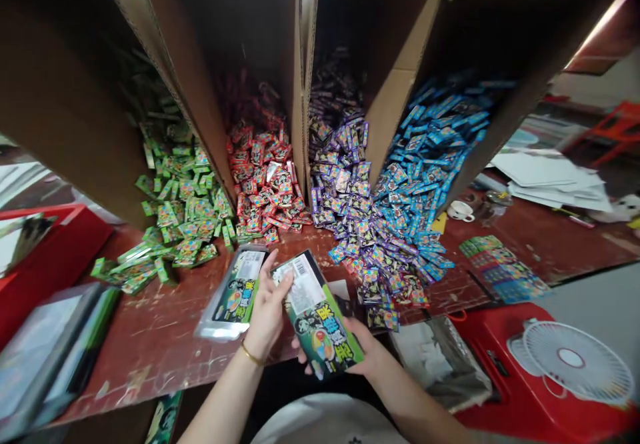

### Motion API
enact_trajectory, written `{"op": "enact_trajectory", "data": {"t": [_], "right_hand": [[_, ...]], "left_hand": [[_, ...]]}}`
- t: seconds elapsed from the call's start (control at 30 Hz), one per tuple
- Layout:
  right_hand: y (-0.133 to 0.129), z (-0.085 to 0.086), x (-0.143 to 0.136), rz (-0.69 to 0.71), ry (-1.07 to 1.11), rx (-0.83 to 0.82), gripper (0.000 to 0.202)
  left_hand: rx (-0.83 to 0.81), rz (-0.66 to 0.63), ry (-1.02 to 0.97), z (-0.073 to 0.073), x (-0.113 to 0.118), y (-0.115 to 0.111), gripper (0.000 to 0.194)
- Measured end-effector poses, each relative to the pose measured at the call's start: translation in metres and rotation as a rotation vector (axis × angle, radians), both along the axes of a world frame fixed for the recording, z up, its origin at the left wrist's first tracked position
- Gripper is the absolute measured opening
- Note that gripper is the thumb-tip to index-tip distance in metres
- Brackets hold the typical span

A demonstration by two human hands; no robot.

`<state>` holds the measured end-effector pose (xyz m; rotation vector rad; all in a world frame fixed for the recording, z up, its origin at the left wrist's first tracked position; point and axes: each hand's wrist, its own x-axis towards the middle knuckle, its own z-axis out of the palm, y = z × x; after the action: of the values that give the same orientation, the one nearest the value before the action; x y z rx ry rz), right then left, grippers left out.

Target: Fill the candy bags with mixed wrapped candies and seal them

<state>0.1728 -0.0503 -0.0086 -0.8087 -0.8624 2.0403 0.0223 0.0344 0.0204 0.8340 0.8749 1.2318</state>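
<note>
Both hands hold a flat green-and-black candy package [327,337] tilted in front of me, its white label and barcode toward the far end. My left hand [270,301] grips the upper left edge, thumb on the label. Around the lower right end closes my right hand [367,344], with some fingers hidden underneath. Just left of my left wrist, a similar printed card in a clear plastic package [235,297] lies on the red table. Beyond the hands spill heaps of small wrapped candies: green [190,211], red [267,194], purple [345,184] and blue [425,164].
Upright cardboard boxes [300,97] stand behind the heaps. At left are a red bin [85,227] and stacked plastic packages [55,351]. On the right are a white cup [460,211], papers [550,177], colourful sheets [505,267] and a white fan [570,357].
</note>
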Motion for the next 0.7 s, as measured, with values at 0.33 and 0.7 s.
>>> {"op": "enact_trajectory", "data": {"t": [0.33, 0.7], "right_hand": [[0.005, -0.004, 0.023, -0.542, -1.369, 0.708, 0.071], [-0.035, 0.023, 0.263, -0.934, -2.052, 0.455, 0.072]], "left_hand": [[-0.146, -0.284, -0.099, -0.012, 0.029, -0.02, 0.036], [-0.248, -0.226, 0.376, -0.009, -0.011, 0.009, 0.045]]}}
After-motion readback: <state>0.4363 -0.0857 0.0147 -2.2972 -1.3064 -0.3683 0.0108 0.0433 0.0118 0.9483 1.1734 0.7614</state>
